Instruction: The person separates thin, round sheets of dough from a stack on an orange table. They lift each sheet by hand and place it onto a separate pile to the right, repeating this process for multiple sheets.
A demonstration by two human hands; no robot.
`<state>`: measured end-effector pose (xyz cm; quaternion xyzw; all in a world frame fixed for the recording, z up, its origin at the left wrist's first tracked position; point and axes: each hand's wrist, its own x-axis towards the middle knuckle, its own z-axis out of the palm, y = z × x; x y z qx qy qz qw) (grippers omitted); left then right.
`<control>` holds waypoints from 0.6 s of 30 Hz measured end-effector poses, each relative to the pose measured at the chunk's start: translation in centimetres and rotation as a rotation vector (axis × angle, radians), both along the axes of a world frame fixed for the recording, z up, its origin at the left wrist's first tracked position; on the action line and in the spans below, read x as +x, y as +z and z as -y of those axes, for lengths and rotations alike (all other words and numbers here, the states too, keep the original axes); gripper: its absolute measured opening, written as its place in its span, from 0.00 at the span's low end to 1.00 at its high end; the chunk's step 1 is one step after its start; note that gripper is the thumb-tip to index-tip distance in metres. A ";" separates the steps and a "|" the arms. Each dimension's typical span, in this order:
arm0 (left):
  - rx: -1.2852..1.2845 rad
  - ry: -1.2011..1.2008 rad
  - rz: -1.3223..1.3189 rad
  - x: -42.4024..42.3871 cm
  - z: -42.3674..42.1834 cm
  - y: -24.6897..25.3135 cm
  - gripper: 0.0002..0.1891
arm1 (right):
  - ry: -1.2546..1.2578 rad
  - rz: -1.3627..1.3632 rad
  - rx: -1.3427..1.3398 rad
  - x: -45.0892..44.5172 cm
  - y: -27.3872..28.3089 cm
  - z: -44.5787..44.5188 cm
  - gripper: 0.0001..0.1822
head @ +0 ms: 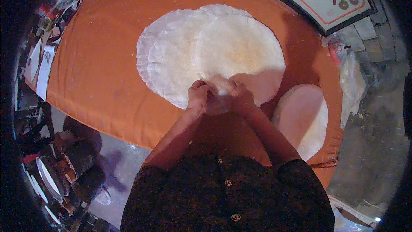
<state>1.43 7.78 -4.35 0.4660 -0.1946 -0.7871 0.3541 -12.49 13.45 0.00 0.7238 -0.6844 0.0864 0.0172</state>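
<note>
Several large, thin, pale round sheets [238, 42] overlap on an orange cloth [106, 58]; their material is not certain. My left hand [198, 95] is over their near edge, with its thumb and fingertips bent together. Close on its right, my right hand [239, 91] also has curled fingers and is blurred. Something small and whitish shows between the two hands, but whether either pinches it or a sheet's edge is unclear. Beside my right forearm lies a separate pale oval sheet [301, 119], partly in shadow.
A dark-framed panel [322, 3] with painted characters borders the cloth at the far right. A clear plastic bag [352, 80] hangs by the right edge. Papers [45, 67] and clutter line the left edge. Pans or dishes [50, 180] stand at lower left.
</note>
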 end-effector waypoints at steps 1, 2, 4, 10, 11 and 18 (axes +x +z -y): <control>0.029 0.038 -0.040 -0.3 0.0 0.6 0.06 | 0.005 -0.034 -0.041 0.1 -0.5 -0.2 0.20; -0.030 -0.005 -0.029 -0.5 0.1 1.2 0.06 | -0.013 -0.045 -0.123 0.2 -1.1 0.1 0.19; -0.144 -0.082 0.005 -0.1 0.0 3.0 0.06 | -0.041 -0.055 -0.285 1.1 -1.4 1.5 0.16; -0.423 0.330 0.322 7.1 -2.0 2.8 0.06 | -0.180 0.327 0.069 -9.3 7.2 5.5 0.11; -0.418 0.452 0.223 8.1 -2.5 2.2 0.07 | -0.162 0.286 0.027 -9.7 10.6 6.0 0.12; -0.030 0.254 0.099 11.1 -2.6 0.6 0.06 | 0.019 -0.107 0.100 1.1 16.5 7.1 0.14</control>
